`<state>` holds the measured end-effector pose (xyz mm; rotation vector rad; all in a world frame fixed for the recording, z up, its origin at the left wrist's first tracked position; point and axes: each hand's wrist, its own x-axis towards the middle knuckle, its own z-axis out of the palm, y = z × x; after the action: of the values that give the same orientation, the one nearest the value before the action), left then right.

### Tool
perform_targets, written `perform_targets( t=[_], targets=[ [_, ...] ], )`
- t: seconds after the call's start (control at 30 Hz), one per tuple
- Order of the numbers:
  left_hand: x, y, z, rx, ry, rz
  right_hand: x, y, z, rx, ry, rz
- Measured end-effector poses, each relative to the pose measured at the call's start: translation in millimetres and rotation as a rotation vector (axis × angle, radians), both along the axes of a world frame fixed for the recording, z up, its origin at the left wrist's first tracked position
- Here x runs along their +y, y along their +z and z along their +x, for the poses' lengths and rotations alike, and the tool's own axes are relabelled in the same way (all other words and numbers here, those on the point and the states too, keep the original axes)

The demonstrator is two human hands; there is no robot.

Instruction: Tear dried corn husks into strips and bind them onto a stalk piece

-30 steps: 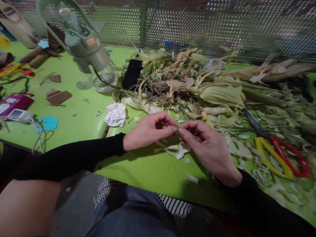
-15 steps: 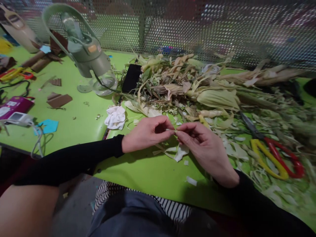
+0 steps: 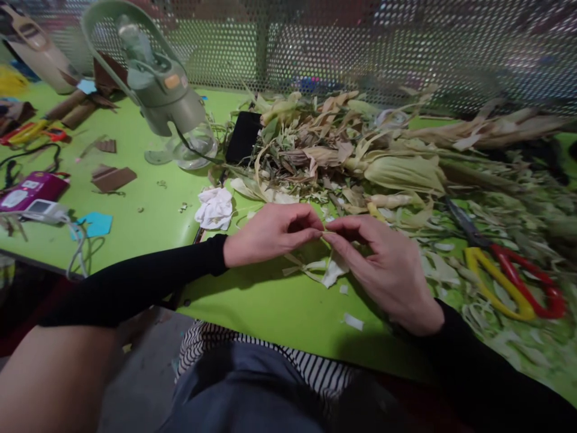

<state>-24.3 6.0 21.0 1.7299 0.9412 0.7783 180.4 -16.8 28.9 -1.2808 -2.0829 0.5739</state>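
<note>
My left hand [image 3: 273,237] and my right hand [image 3: 385,267] meet fingertip to fingertip above the green table [image 3: 265,307]. Both are closed in a pinch on a thin, pale strip of corn husk [image 3: 323,233], mostly hidden by the fingers. Just below them is a pale piece of corn husk [image 3: 333,272] with narrow, crossing strips; whether it joins the pinched strip I cannot tell. Beyond my hands spreads a heap of dried corn husks [image 3: 311,153], with a whole husk bundle [image 3: 403,170] on its right side.
Scissors with red and yellow handles [image 3: 500,288] lie right of my right hand. Left of the heap are a crumpled white tissue [image 3: 214,208], a black phone [image 3: 243,137] and a drinking bottle [image 3: 174,108]. A purple power strip [image 3: 33,191] sits far left. Perforated metal mesh [image 3: 351,48] stands behind.
The view has shifted slightly, so the table items appear a little further right and higher. My hands keep their fingertip pinch, and the scissors and husk heap stay in place.
</note>
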Motion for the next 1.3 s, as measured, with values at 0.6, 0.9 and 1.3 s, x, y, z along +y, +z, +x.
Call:
perform_targets(
  t=[0.6, 0.9, 1.3],
  targets=[
    [-8, 1.2, 8, -0.131, 0.043, 0.023, 0, 6.6, -2, 0.302, -0.035, -0.255],
    [1, 11.9, -14, 0.148, -0.028, 0.242, 4, 10.2, 8, 0.353, -0.169, -0.211],
    [-7, 1.7, -8, 0.348, -0.472, 0.317, 1, 3.6, 9, 0.582, -0.163, -0.327]
  ],
)
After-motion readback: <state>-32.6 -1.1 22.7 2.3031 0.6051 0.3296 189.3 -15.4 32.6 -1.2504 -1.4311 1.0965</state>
